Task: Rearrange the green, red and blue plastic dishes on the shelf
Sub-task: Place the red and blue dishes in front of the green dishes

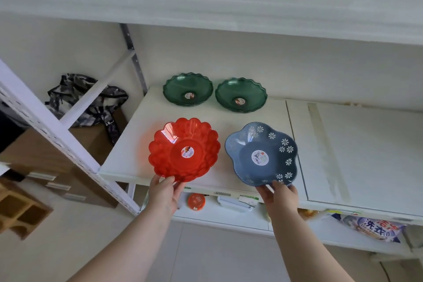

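Two green scalloped dishes, the left green dish [187, 89] and the right green dish [241, 95], stand side by side at the back of the white shelf [251, 119]. A red flower-shaped dish [184, 149] is at the shelf's front left, tilted toward me, and my left hand [165, 190] grips its near rim. To its right a blue dish with white flowers [261, 154] is also tilted, held at its near rim by my right hand [278, 197]. Each dish has a round sticker in its middle.
A white metal upright [57, 135] runs along the shelf's left. Behind it lie a patterned bag [87, 98] and cardboard boxes [68, 155]. The shelf's right half [366, 149] carries tape strips. Below are an orange lid [196, 201], a white tray [234, 204] and a detergent bag [370, 229].
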